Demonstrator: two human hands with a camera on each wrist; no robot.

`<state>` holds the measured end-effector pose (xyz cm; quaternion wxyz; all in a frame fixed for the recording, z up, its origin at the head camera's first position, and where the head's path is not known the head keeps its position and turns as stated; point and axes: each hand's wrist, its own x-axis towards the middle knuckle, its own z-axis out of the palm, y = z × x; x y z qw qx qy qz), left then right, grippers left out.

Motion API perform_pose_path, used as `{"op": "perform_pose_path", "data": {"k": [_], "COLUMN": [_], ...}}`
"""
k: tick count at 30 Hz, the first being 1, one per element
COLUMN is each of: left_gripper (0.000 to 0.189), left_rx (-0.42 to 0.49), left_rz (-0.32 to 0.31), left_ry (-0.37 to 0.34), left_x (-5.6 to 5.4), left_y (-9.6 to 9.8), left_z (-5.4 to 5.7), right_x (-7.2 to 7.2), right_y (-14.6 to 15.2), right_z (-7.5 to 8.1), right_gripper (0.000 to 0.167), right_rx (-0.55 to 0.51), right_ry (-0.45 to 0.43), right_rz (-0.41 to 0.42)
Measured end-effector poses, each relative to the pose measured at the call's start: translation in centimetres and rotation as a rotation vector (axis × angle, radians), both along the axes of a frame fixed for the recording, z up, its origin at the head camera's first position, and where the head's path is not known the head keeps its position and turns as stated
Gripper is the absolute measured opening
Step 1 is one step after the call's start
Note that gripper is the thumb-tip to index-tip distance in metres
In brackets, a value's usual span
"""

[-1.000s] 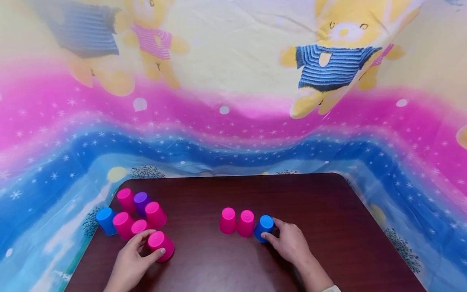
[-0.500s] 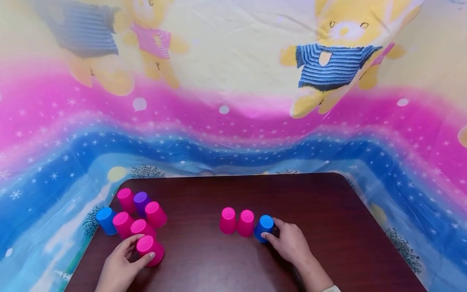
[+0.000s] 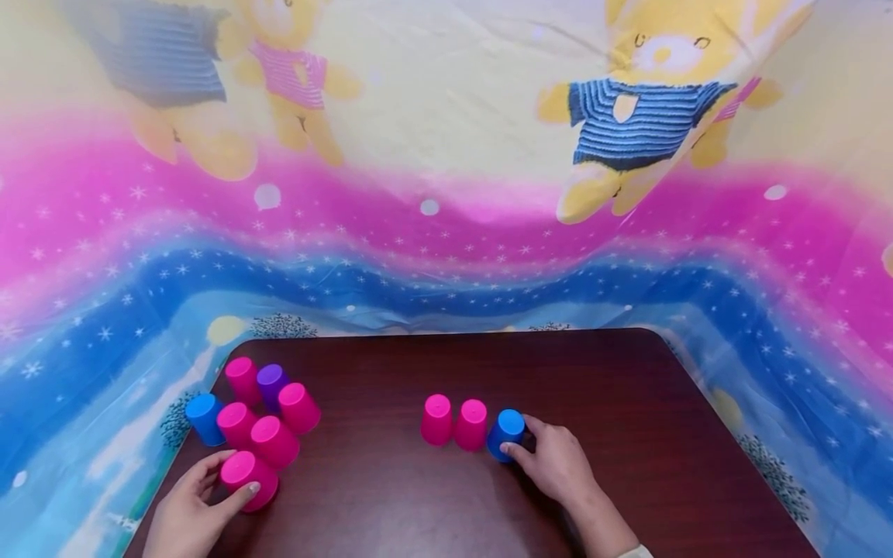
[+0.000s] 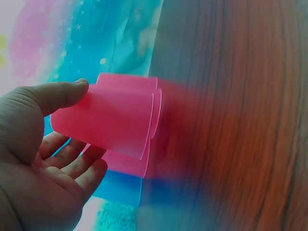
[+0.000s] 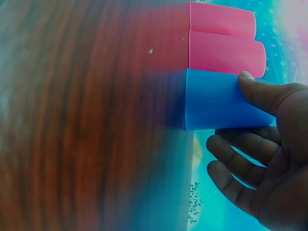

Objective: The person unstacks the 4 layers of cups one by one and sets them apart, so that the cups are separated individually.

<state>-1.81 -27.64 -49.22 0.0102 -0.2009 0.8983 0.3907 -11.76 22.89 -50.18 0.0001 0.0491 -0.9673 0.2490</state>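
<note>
My left hand (image 3: pixel 188 500) pinches an upside-down pink cup (image 3: pixel 249 480) between thumb and fingers at the near left of the table. In the left wrist view this pink cup (image 4: pixel 108 118) overlaps other cups behind it. My right hand (image 3: pixel 558 463) grips an upside-down blue cup (image 3: pixel 505 435), its thumb on the near side. That blue cup (image 5: pixel 221 101) stands on the table at the right end of a row with two pink cups, one in the middle (image 3: pixel 471 425) and one at the left end (image 3: pixel 437 420).
Behind my left hand stand several upside-down cups: a blue cup (image 3: pixel 205 419), a purple cup (image 3: pixel 273 387) and pink cups, the nearest (image 3: pixel 275 442) close to the held one. The dark wooden table (image 3: pixel 391 504) meets a printed cloth (image 3: pixel 446 287) at its far edge.
My left hand has moved left and slightly nearer with its pink cup, uncovering the pink cup behind it. My right hand and the blue cup stay in place.
</note>
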Motion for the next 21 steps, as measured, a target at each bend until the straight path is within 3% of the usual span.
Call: {"op": "perform_pose_path", "data": {"k": [11, 21], "left_gripper": [0.094, 0.1], "left_rx": [0.099, 0.04], "left_rz": [0.137, 0.209], "left_ry": [-0.008, -0.028], "left_x": [-0.6, -1.2], "left_y": [-3.5, -5.0], "left_z": [-0.3, -0.6], "right_x": [0.1, 0.1], "right_y": [0.0, 0.1], "right_z": [0.0, 0.1], "right_gripper": [0.065, 0.064], "right_rx": [0.004, 0.004], "right_ry": [-0.003, 0.007], "right_rz": [0.0, 0.005]}}
